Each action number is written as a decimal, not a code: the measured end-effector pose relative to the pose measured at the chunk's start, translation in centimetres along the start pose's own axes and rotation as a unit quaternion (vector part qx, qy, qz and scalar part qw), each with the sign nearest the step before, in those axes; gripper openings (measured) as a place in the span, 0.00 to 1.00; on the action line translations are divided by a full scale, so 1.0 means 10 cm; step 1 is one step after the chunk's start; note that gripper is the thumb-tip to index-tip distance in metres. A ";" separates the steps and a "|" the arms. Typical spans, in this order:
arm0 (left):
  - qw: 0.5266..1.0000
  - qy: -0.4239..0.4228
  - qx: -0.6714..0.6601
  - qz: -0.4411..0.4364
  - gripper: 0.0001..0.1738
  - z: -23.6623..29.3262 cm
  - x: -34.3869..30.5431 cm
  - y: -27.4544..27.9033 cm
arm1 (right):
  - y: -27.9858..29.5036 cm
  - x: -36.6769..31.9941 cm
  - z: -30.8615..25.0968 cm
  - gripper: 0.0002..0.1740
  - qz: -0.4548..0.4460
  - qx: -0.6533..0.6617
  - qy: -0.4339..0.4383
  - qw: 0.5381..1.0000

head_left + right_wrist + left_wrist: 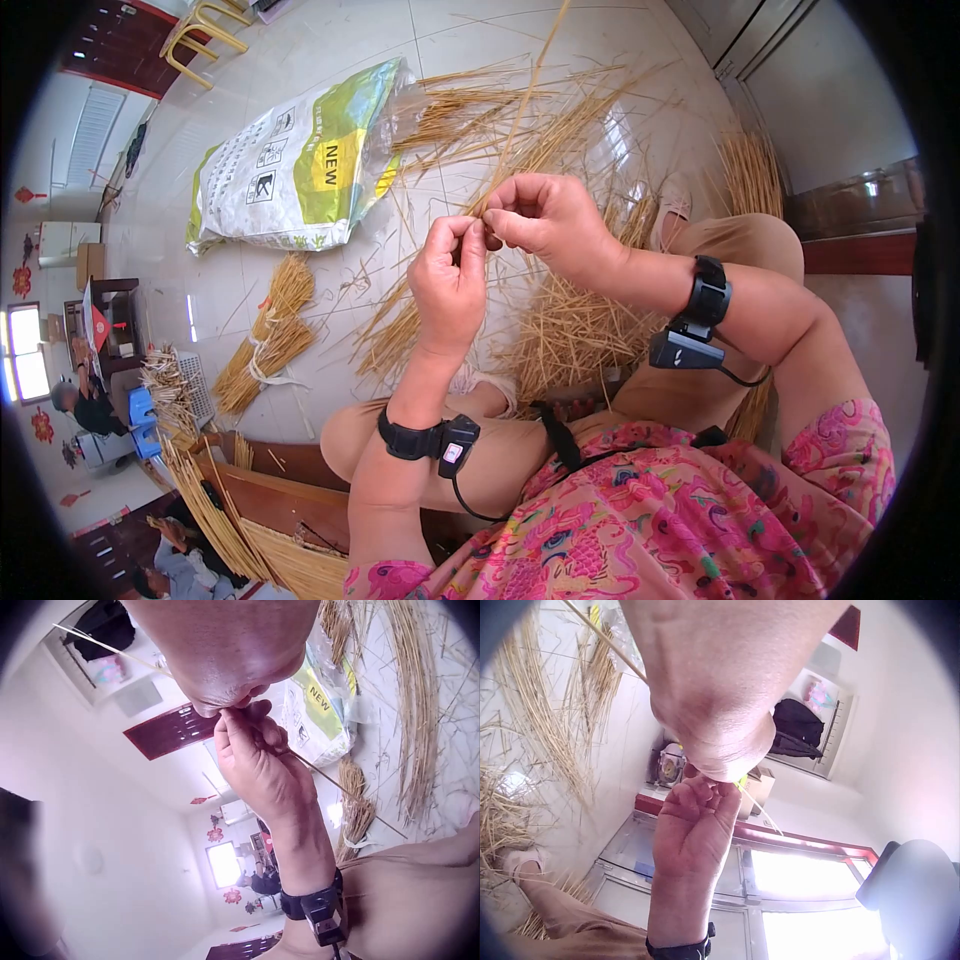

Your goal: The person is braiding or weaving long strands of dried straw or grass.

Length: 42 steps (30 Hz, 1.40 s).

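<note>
My left hand (448, 280) and right hand (550, 222) meet fingertip to fingertip over the floor. Both pinch a thin straw stalk (533, 85), which reaches up and away from the fingers in the head view. In the right wrist view, lengths of stalk (352, 796) stick out on both sides of the hands, with the left hand (259, 769) pinching between thumb and curled fingers. The left wrist view has the right hand (694, 836) close against the left, fingers bent inward. The spot between the fingertips is mostly hidden.
Loose straw (580, 335) is heaped by the feet and strewn over the tiles. A white and green bag (300, 160) lies beyond, straw at its mouth. A tied straw bundle (265, 340) lies left; another bundle (752, 175) leans right. Other people (95, 405) sit far left.
</note>
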<state>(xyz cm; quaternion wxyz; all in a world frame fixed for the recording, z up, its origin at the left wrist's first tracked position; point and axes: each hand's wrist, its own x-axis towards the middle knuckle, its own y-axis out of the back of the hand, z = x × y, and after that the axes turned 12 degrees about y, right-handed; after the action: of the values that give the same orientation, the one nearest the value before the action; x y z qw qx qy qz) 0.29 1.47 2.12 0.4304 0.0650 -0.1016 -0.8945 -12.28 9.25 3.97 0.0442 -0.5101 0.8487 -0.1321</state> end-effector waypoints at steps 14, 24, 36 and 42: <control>1.000 0.001 0.015 -0.006 0.04 0.00 -0.02 -0.03 | 0.04 0.03 0.04 0.04 -0.018 -0.048 0.012 0.999; 1.000 -0.005 0.014 0.004 0.04 -0.01 0.00 -0.02 | 0.00 0.01 0.00 0.05 0.002 -0.017 0.008 1.000; 0.999 -0.024 0.029 -0.006 0.05 -0.05 -0.01 -0.04 | 0.04 0.02 0.05 0.02 -0.018 -0.071 0.023 0.997; 0.999 -0.038 0.036 -0.004 0.05 -0.08 -0.02 -0.04 | 0.03 0.00 0.08 0.02 -0.011 -0.077 0.028 0.997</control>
<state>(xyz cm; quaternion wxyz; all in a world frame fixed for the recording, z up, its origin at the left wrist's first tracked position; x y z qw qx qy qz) 0.26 1.77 1.26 0.4203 0.0466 -0.1504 -0.8936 -12.40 9.26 3.15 -0.0204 -0.5177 0.8514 -0.0814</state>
